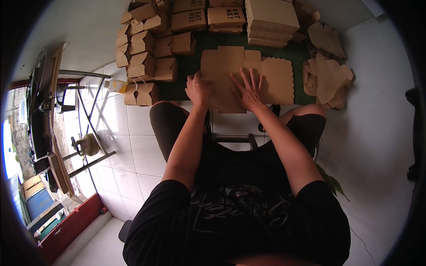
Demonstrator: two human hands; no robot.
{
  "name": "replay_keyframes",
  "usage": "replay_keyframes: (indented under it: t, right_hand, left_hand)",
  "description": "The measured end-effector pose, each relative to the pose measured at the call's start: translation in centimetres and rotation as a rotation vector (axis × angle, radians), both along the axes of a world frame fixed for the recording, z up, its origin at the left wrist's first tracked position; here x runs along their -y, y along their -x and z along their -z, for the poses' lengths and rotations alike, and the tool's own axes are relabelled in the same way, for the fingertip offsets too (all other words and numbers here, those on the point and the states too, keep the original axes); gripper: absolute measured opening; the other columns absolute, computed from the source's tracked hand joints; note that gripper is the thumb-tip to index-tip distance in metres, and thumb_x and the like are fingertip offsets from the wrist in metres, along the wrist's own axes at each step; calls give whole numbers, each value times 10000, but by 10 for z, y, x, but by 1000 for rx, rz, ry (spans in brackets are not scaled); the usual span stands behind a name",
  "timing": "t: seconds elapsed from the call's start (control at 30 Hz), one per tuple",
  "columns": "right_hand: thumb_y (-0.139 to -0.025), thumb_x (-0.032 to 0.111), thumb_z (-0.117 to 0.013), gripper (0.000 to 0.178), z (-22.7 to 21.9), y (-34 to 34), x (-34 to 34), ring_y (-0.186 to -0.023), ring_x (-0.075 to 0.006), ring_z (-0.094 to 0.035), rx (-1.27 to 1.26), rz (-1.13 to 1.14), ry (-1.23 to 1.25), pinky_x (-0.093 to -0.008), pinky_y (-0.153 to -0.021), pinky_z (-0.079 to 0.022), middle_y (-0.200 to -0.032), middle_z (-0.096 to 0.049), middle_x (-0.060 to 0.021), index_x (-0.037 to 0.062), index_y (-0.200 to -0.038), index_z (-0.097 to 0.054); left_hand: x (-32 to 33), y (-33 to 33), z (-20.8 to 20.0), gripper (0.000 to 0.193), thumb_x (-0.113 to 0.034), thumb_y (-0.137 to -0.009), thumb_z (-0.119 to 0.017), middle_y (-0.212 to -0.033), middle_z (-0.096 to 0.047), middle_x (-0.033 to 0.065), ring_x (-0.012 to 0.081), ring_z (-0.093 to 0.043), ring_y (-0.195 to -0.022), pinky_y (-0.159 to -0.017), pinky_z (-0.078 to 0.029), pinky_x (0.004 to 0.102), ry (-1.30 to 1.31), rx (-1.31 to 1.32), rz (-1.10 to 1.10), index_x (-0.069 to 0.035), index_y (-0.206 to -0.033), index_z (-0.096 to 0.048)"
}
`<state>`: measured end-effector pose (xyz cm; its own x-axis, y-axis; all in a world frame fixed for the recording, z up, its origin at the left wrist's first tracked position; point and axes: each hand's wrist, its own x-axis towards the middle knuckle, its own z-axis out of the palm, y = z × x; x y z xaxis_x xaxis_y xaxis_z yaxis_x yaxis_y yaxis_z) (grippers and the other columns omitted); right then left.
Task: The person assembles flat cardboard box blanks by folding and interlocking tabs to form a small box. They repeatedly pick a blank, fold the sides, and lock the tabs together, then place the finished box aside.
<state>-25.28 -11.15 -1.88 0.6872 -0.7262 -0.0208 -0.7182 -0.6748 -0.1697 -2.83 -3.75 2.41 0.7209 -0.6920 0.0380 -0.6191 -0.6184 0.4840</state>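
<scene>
Cardboard blank (226, 64), flat: being supported at the near edge of the desk (208, 41). Right hand (250, 93): splayed, being rested upon it. Left hand (198, 91): curled at its left side, grip unclear. Even pressure seemingly being required.

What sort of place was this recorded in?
Probably a makeshift packaging workspace in a home or small shop: folded cardboard boxes stand on a green mat, a flat cardboard blank lies beside them, and white floor tiles show nearby.

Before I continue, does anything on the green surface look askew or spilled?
Mildly: the loose cardboard pieces at the right overlap unevenly, looking untidy compared with the squarer box stack at the back. No spill shows.
</scene>
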Motion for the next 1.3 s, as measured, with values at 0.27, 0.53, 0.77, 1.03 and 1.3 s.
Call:
replay_keyframes:
  t: [0.27, 0.53, 0.77, 1.03, 1.3]
  right_hand:
    - [-907, 555, -895, 902, -36, 8, -35, -1645, -431, -386, 148, -417, -141, -656, -1381, -285, -1719, -456, -163, 210, -1683, -591]
    - [-906, 375, -936, 758, -37, 9, -33, -1584, -361, -498, 246, -500, -107, -564, -1354, -391, -1598, -597, -119, 200, -1593, -668]
    - [-917, 358, -928, 736, -43, 18, -36, -1590, -362, -500, 215, -488, -78, -574, -1352, -389, -1583, -612, -113, 190, -1586, -669]
    - [-950, 220, -874, 419, -28, 25, -34, -1396, -331, -673, 397, -547, 7, -515, -1213, -545, -1372, -731, -97, 122, -1347, -784]
    - [-1064, 133, -803, 158, -50, 21, -43, -953, -287, -848, 663, -264, 186, -406, -861, -713, -1079, -846, -105, 54, -1201, -807]
  left_hand:
    - [0, -9, 0, 552, -338, -828, -940, -1303, -775, 190, 443, -774, -1196, -1006, -645, 539, 45, -196, -51, -144, -1335, -839]
    - [-2, -20, 9, 462, -365, -908, -865, -1258, -818, 227, 449, -784, -1192, -1034, -636, 537, 79, -192, -14, -133, -1307, -851]
    - [-21, -35, -1, 390, -388, -981, -770, -1280, -830, 228, 466, -767, -1259, -1061, -632, 555, -184, -220, 36, -151, -1282, -845]
    - [-47, -55, 7, 388, -378, -1059, -681, -1272, -816, 295, 490, -760, -1273, -1112, -606, 568, -329, -233, 175, -46, -1184, -838]
    - [-43, -54, -14, 550, -517, -1110, -655, -1176, -827, 306, 508, -775, -1215, -1058, -615, 566, -130, -278, 140, -3, -1203, -831]
